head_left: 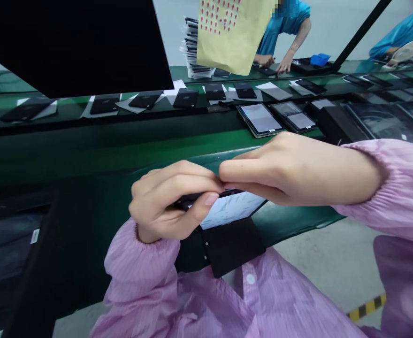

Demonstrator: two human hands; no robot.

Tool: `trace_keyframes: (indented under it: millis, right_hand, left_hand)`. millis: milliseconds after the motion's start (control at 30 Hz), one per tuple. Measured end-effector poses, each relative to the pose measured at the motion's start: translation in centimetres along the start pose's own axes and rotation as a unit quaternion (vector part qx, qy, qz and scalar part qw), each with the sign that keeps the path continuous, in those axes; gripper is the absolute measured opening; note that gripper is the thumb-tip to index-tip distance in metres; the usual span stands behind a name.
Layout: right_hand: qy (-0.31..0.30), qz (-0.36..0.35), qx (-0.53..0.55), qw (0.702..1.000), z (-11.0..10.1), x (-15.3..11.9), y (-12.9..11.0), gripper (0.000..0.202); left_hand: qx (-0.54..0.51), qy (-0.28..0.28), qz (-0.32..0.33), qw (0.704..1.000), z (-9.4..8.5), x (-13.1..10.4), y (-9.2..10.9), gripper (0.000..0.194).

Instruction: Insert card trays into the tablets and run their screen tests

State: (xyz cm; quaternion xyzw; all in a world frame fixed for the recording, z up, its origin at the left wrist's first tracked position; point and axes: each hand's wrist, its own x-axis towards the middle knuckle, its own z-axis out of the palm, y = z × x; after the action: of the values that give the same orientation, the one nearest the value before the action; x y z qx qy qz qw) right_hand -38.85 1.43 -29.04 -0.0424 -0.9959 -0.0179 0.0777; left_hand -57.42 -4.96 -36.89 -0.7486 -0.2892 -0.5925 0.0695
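Observation:
A thin tablet (233, 210) with a pale, whitish face is held tilted up on its edge above the bench front. My left hand (173, 197) is closed on its left upper edge, thumb on the pale side and fingers over the top. My right hand (280, 171) comes from the right with its fingers pinched together on the upper edge, close to the left fingertips. Just below lies a flat black cover-like panel (236, 246), with small round holes along its left side, overhanging the bench edge toward my body. What the right fingertips press on is partly hidden.
A dark monitor-like panel (76, 47) hangs at upper left. Black device backs (185, 98) on white sheets line the conveyor, with two framed tablets (261, 119) nearer. Black trays (378, 123) sit right; a dark tray (9, 253) sits left. A co-worker's hands (277, 63) work opposite.

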Motion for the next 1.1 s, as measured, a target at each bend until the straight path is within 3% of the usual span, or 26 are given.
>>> trace_keyframes:
  millis: [200,500,700,933,1100]
  right_hand:
    - [-0.030,0.022,-0.036,0.999,0.02,0.30,0.07,0.025]
    - [0.008,-0.010,-0.030,0.999,0.14,0.18,0.34,0.028]
    - [0.006,-0.014,-0.003,1.000,0.09,0.24,0.44,0.036]
    - [0.013,-0.009,0.017,1.000,0.20,0.46,0.48,0.043]
    - [0.022,0.003,0.030,0.999,0.29,0.13,0.97,0.032]
  left_hand:
    - [-0.004,0.012,-0.030,0.999,0.14,-0.24,-0.13,0.010]
    - [0.016,0.019,-0.043,0.999,0.25,-0.40,-0.02,0.015]
    - [0.002,0.027,0.012,1.000,0.34,-0.01,-0.33,0.017]
    - [0.013,0.037,0.010,0.999,0.58,0.06,-0.55,0.020]
    - [0.001,0.035,0.016,0.999,0.57,-0.01,-0.94,0.018]
